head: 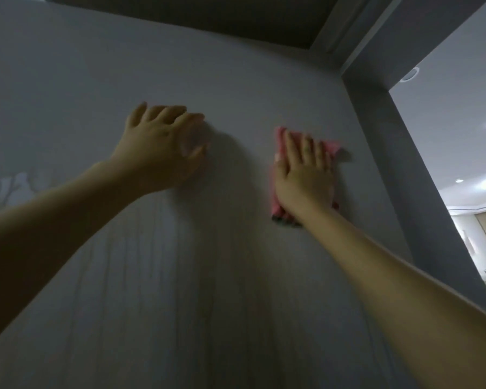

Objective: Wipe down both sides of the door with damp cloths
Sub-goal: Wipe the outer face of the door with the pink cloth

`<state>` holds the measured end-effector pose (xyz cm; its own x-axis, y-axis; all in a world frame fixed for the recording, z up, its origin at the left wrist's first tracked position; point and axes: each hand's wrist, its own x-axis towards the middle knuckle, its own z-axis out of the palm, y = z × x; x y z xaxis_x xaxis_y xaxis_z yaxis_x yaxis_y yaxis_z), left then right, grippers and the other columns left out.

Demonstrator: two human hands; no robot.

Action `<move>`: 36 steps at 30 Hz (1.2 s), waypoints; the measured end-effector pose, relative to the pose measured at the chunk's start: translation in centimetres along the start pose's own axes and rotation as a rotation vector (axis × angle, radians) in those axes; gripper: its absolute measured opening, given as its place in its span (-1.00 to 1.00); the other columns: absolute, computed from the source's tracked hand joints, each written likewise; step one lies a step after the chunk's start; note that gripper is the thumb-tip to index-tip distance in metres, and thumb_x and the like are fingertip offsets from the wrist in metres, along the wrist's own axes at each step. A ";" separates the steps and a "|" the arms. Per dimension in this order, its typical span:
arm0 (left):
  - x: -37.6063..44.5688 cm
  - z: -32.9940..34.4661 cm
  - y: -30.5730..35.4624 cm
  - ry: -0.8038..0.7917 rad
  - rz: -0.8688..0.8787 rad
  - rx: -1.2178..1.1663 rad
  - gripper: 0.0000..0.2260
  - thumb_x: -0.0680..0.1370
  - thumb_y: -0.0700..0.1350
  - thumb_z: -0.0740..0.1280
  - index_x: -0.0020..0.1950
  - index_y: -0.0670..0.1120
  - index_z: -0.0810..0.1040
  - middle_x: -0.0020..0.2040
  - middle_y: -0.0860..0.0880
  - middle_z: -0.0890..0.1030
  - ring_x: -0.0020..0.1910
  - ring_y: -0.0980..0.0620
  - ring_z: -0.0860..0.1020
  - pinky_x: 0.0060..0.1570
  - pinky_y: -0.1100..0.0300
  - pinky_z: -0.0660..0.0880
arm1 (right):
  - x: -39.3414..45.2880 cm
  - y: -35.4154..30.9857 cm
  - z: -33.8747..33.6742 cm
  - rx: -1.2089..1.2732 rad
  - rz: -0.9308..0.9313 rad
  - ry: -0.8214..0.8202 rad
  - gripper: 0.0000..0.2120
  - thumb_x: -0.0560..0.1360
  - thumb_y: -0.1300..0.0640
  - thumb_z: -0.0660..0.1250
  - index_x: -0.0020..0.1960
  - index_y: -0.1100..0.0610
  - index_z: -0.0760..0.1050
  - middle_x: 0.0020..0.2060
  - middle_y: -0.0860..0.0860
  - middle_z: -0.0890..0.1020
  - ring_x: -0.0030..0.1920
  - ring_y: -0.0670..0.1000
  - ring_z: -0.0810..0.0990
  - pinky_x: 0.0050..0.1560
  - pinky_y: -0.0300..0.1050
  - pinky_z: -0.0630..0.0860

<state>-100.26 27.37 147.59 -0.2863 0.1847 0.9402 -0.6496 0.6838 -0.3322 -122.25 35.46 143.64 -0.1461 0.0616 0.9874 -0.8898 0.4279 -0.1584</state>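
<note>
A grey door [236, 94] fills most of the head view, seen from below towards its top. Thin wet streaks run down its lower part. My right hand [303, 175] lies flat with straight fingers on a pink cloth [333, 146], pressing it against the door at centre right. The cloth shows above the fingertips and along the left side of the hand. My left hand [163, 147] rests against the door at centre left, fingers spread; no cloth shows under it.
The door's free edge [399, 169] runs down the right side. Beyond it a lit room [472, 192] with ceiling spotlights is visible. A dark frame or ceiling strip [208, 18] lies above the door top.
</note>
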 end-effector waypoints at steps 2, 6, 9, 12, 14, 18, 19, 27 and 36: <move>-1.5 -0.3 -0.3 0.023 -0.018 0.048 -0.38 0.45 0.23 0.04 0.42 -0.04 0.39 0.45 -0.17 0.34 0.44 -0.21 0.24 0.46 -0.14 -0.02 | -3.6 -2.3 0.7 0.059 -0.274 0.022 -0.49 0.61 -0.08 -0.11 0.54 -0.01 0.02 0.51 0.09 0.13 0.51 0.11 0.06 0.49 0.07 -0.07; -5.3 -0.8 -1.6 0.012 -0.085 0.093 -0.33 0.43 0.29 -0.08 0.39 -0.02 0.41 0.41 -0.18 0.35 0.39 -0.26 0.25 0.42 -0.18 0.02 | -3.8 -1.3 0.2 0.068 -0.487 -0.009 -0.49 0.60 -0.07 -0.09 0.52 0.01 0.07 0.50 0.07 0.17 0.51 0.10 0.11 0.49 0.05 0.00; -7.2 -1.0 -3.2 -0.016 -0.142 0.118 -0.28 0.42 0.30 -0.13 0.44 -0.02 0.34 0.43 -0.16 0.32 0.43 -0.24 0.20 0.45 -0.19 -0.08 | 0.6 -1.8 0.0 0.043 -0.168 0.004 -0.51 0.64 -0.06 -0.09 0.54 -0.01 -0.02 0.53 0.07 0.06 0.52 0.08 0.01 0.50 0.00 -0.12; -7.4 -1.1 -4.2 -0.006 -0.153 0.155 -0.29 0.44 0.28 -0.11 0.45 -0.06 0.33 0.39 -0.14 0.39 0.41 -0.21 0.27 0.46 -0.20 -0.13 | 0.6 -4.7 0.4 0.063 -0.083 0.014 -0.50 0.63 -0.08 -0.14 0.55 -0.02 -0.07 0.54 0.08 0.02 0.53 0.10 -0.04 0.50 0.03 -0.16; -7.2 -1.2 -4.5 0.005 -0.153 0.156 -0.31 0.45 0.27 -0.08 0.45 -0.07 0.33 0.36 -0.15 0.44 0.39 -0.22 0.31 0.47 -0.19 -0.09 | -2.2 -5.6 0.6 0.070 -0.320 0.024 -0.49 0.61 -0.10 -0.17 0.54 -0.03 -0.03 0.53 0.07 0.08 0.52 0.10 0.02 0.50 0.04 -0.12; -7.5 -1.1 -4.7 0.015 -0.131 0.153 -0.33 0.46 0.26 -0.02 0.47 -0.06 0.31 0.37 -0.13 0.45 0.39 -0.20 0.31 0.47 -0.16 -0.04 | -3.4 -4.0 0.2 0.081 -0.591 -0.042 -0.47 0.57 -0.11 -0.16 0.52 -0.04 -0.02 0.52 0.01 0.12 0.52 0.04 0.05 0.50 0.03 -0.06; -7.6 -1.0 -4.7 0.006 -0.121 0.152 -0.33 0.46 0.27 -0.01 0.48 -0.05 0.29 0.39 -0.12 0.43 0.41 -0.18 0.29 0.48 -0.14 -0.04 | -2.0 -4.0 0.1 0.064 -0.498 -0.040 -0.47 0.58 -0.11 -0.17 0.53 -0.04 -0.03 0.52 0.01 0.08 0.52 0.04 0.03 0.50 0.01 -0.08; -7.6 -1.4 -5.3 0.037 -0.151 0.077 -0.36 0.46 0.17 0.01 0.50 -0.06 0.24 0.37 -0.11 0.46 0.42 -0.11 0.28 0.49 -0.10 -0.10 | -7.4 -9.7 0.8 0.163 -0.612 -0.012 -0.49 0.58 -0.08 -0.09 0.51 -0.02 0.13 0.50 0.05 0.18 0.51 0.09 0.10 0.49 0.06 -0.07; -7.4 -2.0 -6.6 -0.004 -0.115 -0.035 -0.36 0.46 0.13 0.02 0.52 -0.05 0.19 0.38 -0.07 0.45 0.44 -0.06 0.25 0.50 -0.04 -0.17 | -1.7 -12.2 0.5 0.097 -0.279 0.017 -0.51 0.63 -0.07 -0.12 0.54 -0.03 -0.02 0.53 0.07 0.04 0.52 0.09 -0.01 0.50 0.03 -0.16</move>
<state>-92.45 22.84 142.96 -0.2145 0.1005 0.9715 -0.6532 0.7248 -0.2192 -111.33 29.66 143.94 0.1164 -0.0313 0.9927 -0.9320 0.3419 0.1201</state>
